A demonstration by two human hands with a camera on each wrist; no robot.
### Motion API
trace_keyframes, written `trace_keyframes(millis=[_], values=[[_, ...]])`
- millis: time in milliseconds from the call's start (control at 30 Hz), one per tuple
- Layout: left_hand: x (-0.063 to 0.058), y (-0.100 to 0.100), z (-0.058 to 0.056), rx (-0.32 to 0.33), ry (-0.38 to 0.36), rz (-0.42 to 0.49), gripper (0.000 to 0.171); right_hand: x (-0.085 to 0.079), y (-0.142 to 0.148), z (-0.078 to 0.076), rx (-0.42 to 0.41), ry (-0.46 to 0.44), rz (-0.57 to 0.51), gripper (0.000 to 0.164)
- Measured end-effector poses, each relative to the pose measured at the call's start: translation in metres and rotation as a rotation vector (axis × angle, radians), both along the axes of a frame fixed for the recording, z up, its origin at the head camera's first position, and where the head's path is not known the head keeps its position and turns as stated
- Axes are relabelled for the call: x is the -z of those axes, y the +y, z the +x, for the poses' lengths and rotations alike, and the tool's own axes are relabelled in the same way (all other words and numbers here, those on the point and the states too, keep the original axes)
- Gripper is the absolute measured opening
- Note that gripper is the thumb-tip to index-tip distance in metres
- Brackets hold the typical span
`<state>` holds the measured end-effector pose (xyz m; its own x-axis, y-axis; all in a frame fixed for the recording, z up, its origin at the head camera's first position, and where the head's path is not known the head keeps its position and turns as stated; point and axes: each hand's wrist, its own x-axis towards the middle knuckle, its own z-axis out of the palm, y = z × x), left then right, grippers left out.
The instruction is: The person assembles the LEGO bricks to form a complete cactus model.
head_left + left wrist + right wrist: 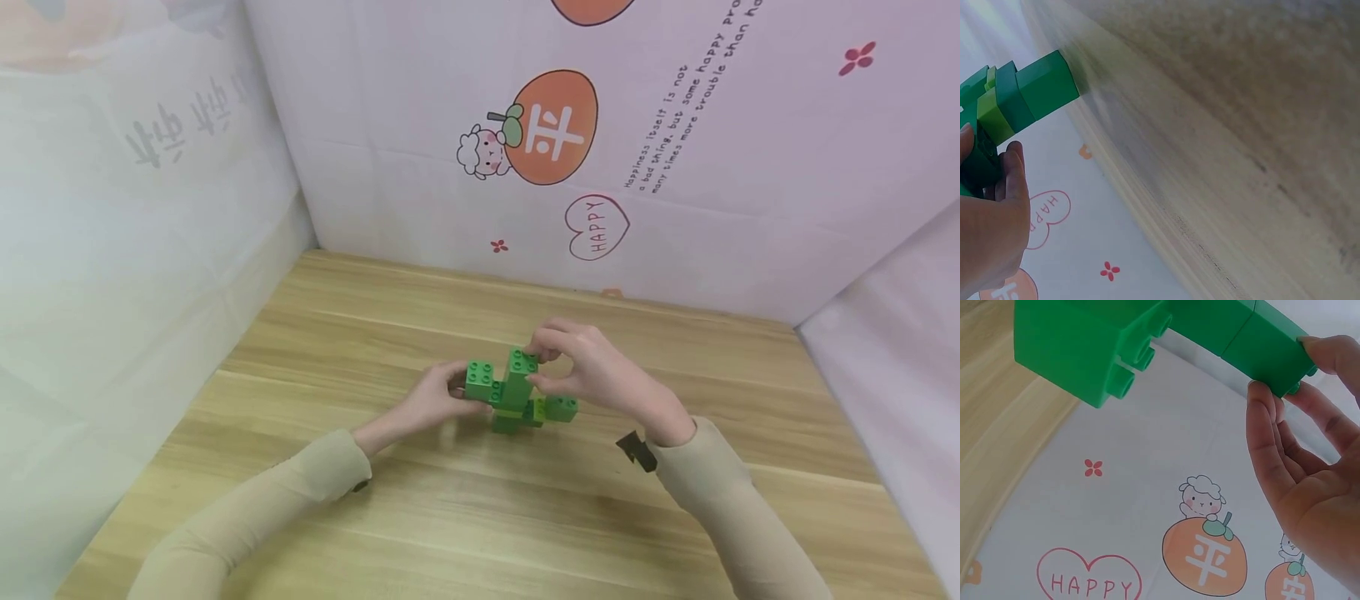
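A branching build of green toy building bricks (514, 392) stands in the middle of the head view. My left hand (433, 395) grips its left arm from the side, thumb and fingers around the bricks under a studded brick (478, 379). At the top of the tall column, my right hand (588, 367) pinches the uppermost brick (1275, 353) between thumb and fingers. Lower on the right, a short arm ends in another studded brick (561, 408). In the left wrist view, a lime-green brick (994, 117) sits between darker ones, and the bottom brick (1047, 84) is close to the tabletop.
The wood-grain table (480, 517) extends around both hands. White printed cloth (420, 125) rises behind its far edge, with more cloth (135, 275) along the left and right sides. A dark wrist-camera piece (636, 452) sticks out at the right cuff.
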<state>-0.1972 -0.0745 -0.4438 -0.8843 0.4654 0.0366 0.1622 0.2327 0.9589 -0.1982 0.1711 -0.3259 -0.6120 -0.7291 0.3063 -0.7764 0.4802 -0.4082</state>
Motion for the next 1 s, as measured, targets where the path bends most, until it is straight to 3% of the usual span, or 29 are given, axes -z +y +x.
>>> trace_keyframes(millis=[433,633,1000], values=[[0.0,-0.001,0.003,0.004,-0.002,0.007,0.051,0.012,0.004,0.006,0.017,0.067,-0.045,0.023],[0.0,0.0,0.004,-0.001,-0.011,0.007,0.051,0.015,0.008,0.008,0.019,0.099,-0.088,0.036],[-0.004,0.001,0.004,-0.016,-0.008,-0.019,0.05,0.022,0.027,0.014,0.128,0.047,-0.093,0.031]])
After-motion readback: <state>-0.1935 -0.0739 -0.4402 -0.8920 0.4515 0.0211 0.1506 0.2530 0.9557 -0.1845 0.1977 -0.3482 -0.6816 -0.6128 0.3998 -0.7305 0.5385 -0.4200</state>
